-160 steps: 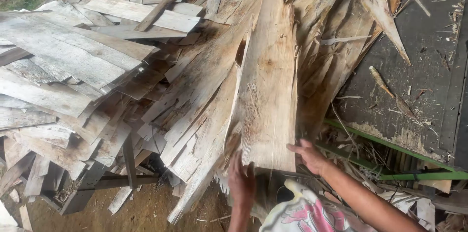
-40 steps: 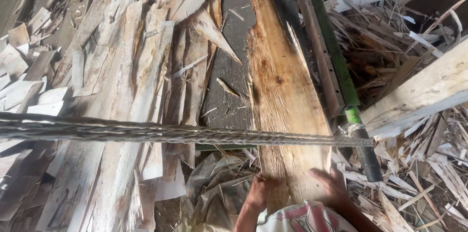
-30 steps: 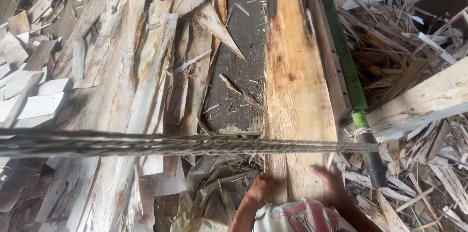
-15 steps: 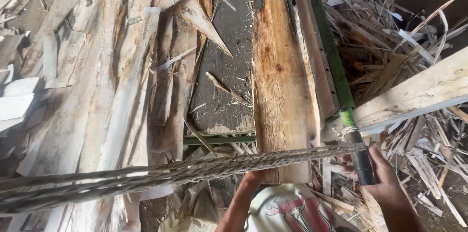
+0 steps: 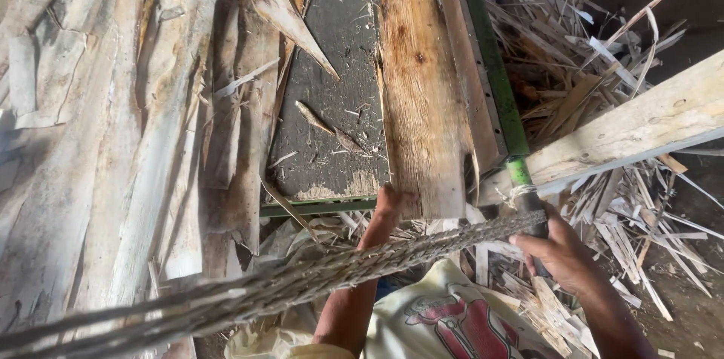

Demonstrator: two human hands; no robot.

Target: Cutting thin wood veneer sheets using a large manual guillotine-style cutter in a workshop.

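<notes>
A long wooden slab (image 5: 422, 95) with reddish-brown stains lies lengthwise on a dark worn table (image 5: 332, 102), close to a green metal rail (image 5: 490, 65). My left hand (image 5: 392, 204) grips the slab's near end. My right hand (image 5: 554, 250) is closed around a dark handle (image 5: 532, 208) at the near end of the green rail. A thick twisted rope (image 5: 317, 276) is tied at that handle and stretches down to the lower left, crossing over my left forearm.
Piles of pale wood offcuts and bark strips (image 5: 113, 140) lie left of the table. Thin splinters and strips (image 5: 603, 102) are heaped on the right. A pale squared beam (image 5: 641, 125) runs diagonally from the handle to the right edge.
The slab has come from the offcut pile onto the table beside the green rail. My right hand left the slab's end and closed on the handle; the rope now slants down-left.
</notes>
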